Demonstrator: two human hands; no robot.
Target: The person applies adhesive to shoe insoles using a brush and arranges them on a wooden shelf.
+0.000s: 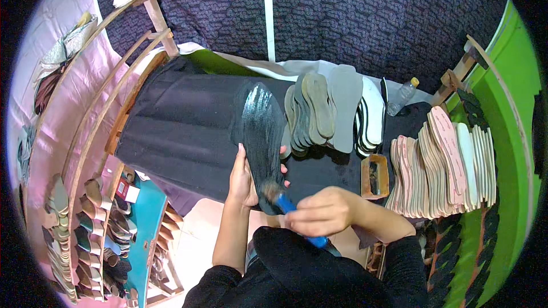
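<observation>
A long dark shoe sole (258,148) lies lengthwise before me, its far end shiny and wet-looking. My left hand (242,179) grips it near the close end, thumb side on the left and fingertips showing at the right edge. In my right hand (324,212), slightly blurred, is a brush with a blue handle (283,202). Its brownish bristles touch or hover just over the sole's near end; I cannot tell which. Right of the sole lies a row of grey and olive sole pieces (317,105), with white ones (372,111) beyond.
An open rectangular container (374,178) with dark residue stands at the black-covered table's (177,120) right. Beside it are pink and beige insole stacks (422,171) and a clear bottle (403,97). Wooden racks (85,148) with footwear stand left, near a teal surface (145,228).
</observation>
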